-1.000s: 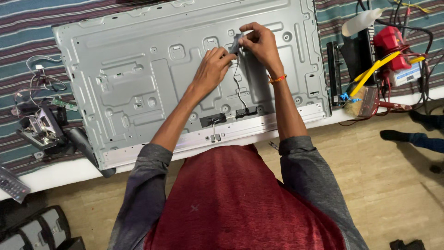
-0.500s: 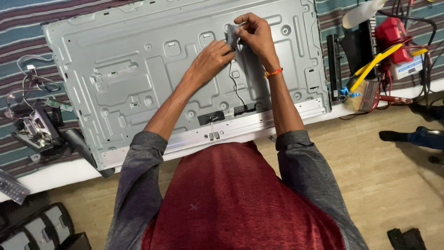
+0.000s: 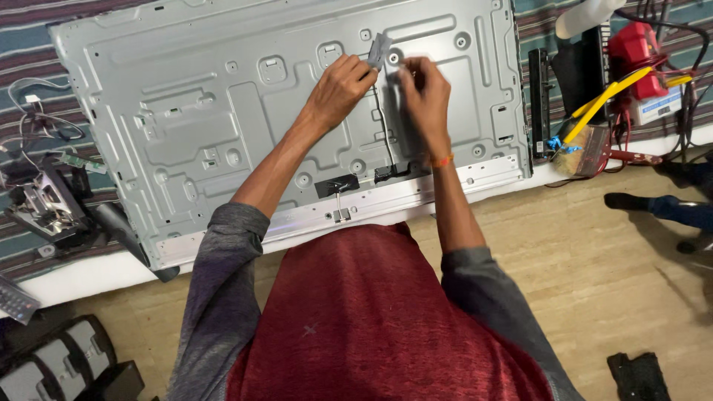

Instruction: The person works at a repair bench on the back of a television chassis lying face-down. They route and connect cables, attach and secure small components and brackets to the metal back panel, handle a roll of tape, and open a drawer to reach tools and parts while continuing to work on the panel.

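A large grey metal back panel [image 3: 223, 126] of a flat screen lies face down on a striped cloth. My left hand [image 3: 338, 89] pinches a strip of grey tape [image 3: 379, 49] lifted off the panel near its upper middle. My right hand [image 3: 425, 93] sits just right of it, fingers curled on the panel beside the tape; what it grips is hidden. A thin black cable [image 3: 383, 134] runs from under my hands down to a black connector [image 3: 394, 172] near the panel's lower edge.
Left of the panel lie a black stand part [image 3: 44, 204], loose wires [image 3: 37, 126] and a remote [image 3: 16, 298]. At the right are a black bar [image 3: 538, 100], a brush [image 3: 583, 137], a red tool [image 3: 631, 48] with yellow cables. Another person's foot [image 3: 661, 208] rests on the wooden floor.
My right hand has dropped from the top of the tape strip to its right side. My left hand has taken the strip's lower end and holds it raised.
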`<act>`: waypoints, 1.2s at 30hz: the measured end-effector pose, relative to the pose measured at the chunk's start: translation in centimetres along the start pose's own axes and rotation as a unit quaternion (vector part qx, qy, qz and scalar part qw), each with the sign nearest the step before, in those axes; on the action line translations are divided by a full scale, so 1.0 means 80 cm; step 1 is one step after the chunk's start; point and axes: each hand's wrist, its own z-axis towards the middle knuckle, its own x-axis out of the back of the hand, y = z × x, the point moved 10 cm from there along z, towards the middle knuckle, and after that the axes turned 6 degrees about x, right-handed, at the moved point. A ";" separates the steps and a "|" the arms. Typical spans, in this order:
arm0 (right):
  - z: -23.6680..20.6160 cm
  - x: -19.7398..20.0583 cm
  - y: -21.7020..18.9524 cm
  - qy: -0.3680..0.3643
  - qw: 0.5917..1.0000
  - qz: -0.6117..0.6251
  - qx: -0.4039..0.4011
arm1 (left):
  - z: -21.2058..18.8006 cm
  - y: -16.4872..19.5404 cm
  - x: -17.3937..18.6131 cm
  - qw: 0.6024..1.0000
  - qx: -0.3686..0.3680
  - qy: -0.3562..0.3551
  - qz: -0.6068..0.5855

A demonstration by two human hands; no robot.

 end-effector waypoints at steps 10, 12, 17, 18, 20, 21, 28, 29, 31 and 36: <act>-0.096 -0.018 -0.051 -0.073 0.951 -0.230 0.194 | -0.008 -0.004 -0.015 1.000 0.010 -0.019 0.006; -0.096 -0.024 -0.052 -0.076 0.945 -0.244 0.206 | -0.007 -0.004 -0.014 0.999 0.021 -0.033 -0.002; -0.095 -0.039 -0.050 -0.102 0.916 -0.330 0.204 | -0.009 -0.012 0.009 0.995 0.079 -0.035 -0.056; -0.094 -0.041 -0.049 -0.110 0.913 -0.338 0.201 | -0.013 -0.012 0.016 0.993 0.088 -0.032 -0.067; -0.092 -0.043 -0.046 -0.121 0.917 -0.332 0.186 | -0.020 -0.012 0.024 0.991 0.098 -0.036 -0.082; -0.090 -0.044 -0.044 -0.127 0.919 -0.328 0.179 | -0.025 -0.010 0.025 0.990 0.099 -0.044 -0.085; -0.087 -0.046 -0.045 -0.138 0.915 -0.336 0.174 | -0.040 0.000 0.006 0.992 0.086 -0.094 0.005; -0.087 -0.047 -0.045 -0.140 0.915 -0.337 0.172 | -0.042 -0.002 0.003 0.991 0.097 -0.095 0.004; -0.087 -0.047 -0.046 -0.139 0.918 -0.333 0.165 | -0.043 -0.007 -0.001 0.988 0.118 -0.097 0.002; -0.083 -0.044 -0.045 -0.135 0.929 -0.313 0.147 | -0.048 -0.017 -0.013 0.981 0.154 -0.117 0.024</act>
